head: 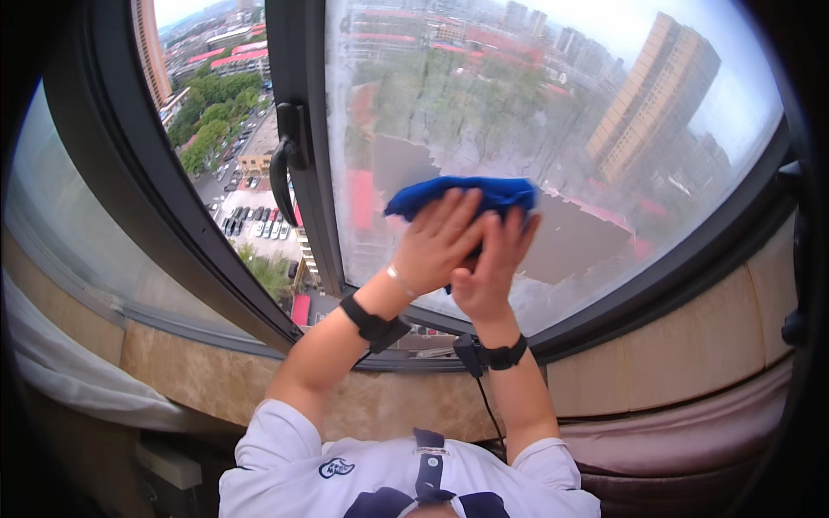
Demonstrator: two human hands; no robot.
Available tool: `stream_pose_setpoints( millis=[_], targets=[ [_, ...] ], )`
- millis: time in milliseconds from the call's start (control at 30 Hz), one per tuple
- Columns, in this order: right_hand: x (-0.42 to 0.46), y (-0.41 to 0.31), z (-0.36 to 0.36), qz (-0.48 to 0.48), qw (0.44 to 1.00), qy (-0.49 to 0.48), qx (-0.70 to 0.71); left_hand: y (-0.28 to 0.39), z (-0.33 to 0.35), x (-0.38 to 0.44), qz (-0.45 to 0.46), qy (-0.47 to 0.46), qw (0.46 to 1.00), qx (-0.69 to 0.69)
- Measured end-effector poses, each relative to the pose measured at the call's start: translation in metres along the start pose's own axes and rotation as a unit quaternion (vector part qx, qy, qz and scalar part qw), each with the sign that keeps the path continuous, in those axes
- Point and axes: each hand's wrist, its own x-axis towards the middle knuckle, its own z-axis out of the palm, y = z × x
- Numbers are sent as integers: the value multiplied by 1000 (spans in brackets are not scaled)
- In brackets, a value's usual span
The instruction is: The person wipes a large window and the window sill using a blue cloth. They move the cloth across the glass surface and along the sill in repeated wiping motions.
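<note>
A folded blue cloth point(479, 191) lies flat against the window pane point(466, 123), near the pane's lower middle. My left hand point(440, 243) presses on it, fingers pointing up and right. Beside it my right hand point(495, 262) rests on the cloth's lower right part, its fingertips spread slightly. The hands touch or nearly touch one another. Part of the cloth hangs down between them. Around the cloth the glass looks hazy and streaked. Each wrist bears a black strap with a small box.
Left of the pane, a black window handle point(282, 165) sits on the dark frame point(307, 194), beside an open gap high above a car park. A stone sill point(388, 401) runs below. A white curtain point(84, 375) hangs at left, a pinkish fabric point(680, 421) at right.
</note>
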Motion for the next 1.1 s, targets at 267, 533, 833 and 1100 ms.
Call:
stream_pose_setpoints(
  millis=[267, 533, 833, 1100],
  targets=[
    [-24, -32, 63, 33, 974, -49, -220, -44, 14, -64, -145, 32, 988, 51],
    [121, -52, 40, -55, 982, -56, -171, -58, -24, 30, -272, 59, 953, 124],
    [10, -31, 73, -167, 948, -98, -255, -11, -16, -115, -312, 18, 948, -62],
    [87, -61, 101, -122, 965, -42, -226, -21, -42, -97, -319, 158, 934, -24]
  ],
)
